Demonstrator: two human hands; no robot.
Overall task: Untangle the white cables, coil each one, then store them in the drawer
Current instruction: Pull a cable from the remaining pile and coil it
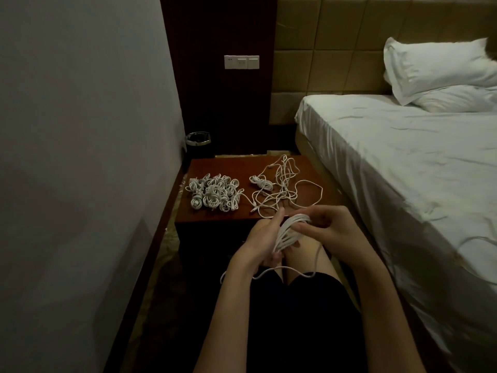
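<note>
1. Dim bedroom corner: a grey wall on the left, a dark wood panel at the far side carrying a white switch plate (241,62), and a padded tan headboard (322,63) to its right.
2. Reddish-brown wooden bench (215,164), low and square, stands between the wall and a bed with white sheets (403,162); two white pillows (441,76) lie at the bed's far end.
3. Small dark waste bin with a metal rim (198,142) sits on the floor just beyond the bench's far left corner.
4. Pile of coiled white cables (213,193) rests on the left half of the bench top, the coils touching one another.
5. Loose tangle of white cables (282,189) spreads over the right half of the bench, with one small bundle at its far left edge.
6. Partly wound white cable coil (291,230) is held in the air near the bench's near edge, above the person's knees; its free tail hangs down and trails across the black shorts (295,319).
7. Left hand (265,239) grips the lower end of the coil, fingers wrapped round the strands.
8. Right hand (330,230) pinches the upper end of the coil with curled fingers and thumb.
</note>
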